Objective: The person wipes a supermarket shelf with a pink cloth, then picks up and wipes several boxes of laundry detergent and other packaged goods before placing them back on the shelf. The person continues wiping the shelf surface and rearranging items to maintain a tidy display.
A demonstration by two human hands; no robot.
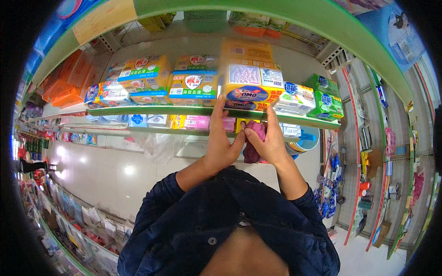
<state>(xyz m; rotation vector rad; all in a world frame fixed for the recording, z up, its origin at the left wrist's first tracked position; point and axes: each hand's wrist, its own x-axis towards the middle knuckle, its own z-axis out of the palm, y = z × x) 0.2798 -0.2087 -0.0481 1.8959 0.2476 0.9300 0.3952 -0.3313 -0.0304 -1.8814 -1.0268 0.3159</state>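
My left hand [222, 146] reaches up to the shelf with fingers extended along the left side of an OMO laundry soap pack [247, 94]. Its thumb points toward a crumpled purple cloth [251, 156]. The cloth is held in my right hand [274, 143], under the thumb. My right index finger reaches the lower right corner of the same pack. Beneath that pack is another OMO pack [240, 104], and a yellow-orange pack [247, 49] sits behind. Left of them stand yellow and green soap packs [193, 86]. To the right is a white soap pack [297, 99].
The green shelf edge [155, 110] runs under the packs, with another green shelf edge [241, 7] overhead. Green soap packs [325, 100] are at the right end. Below hang a clear plastic bag [162, 145] and, right, a bucket [310, 143]. Orange packages [69, 86] lie left.
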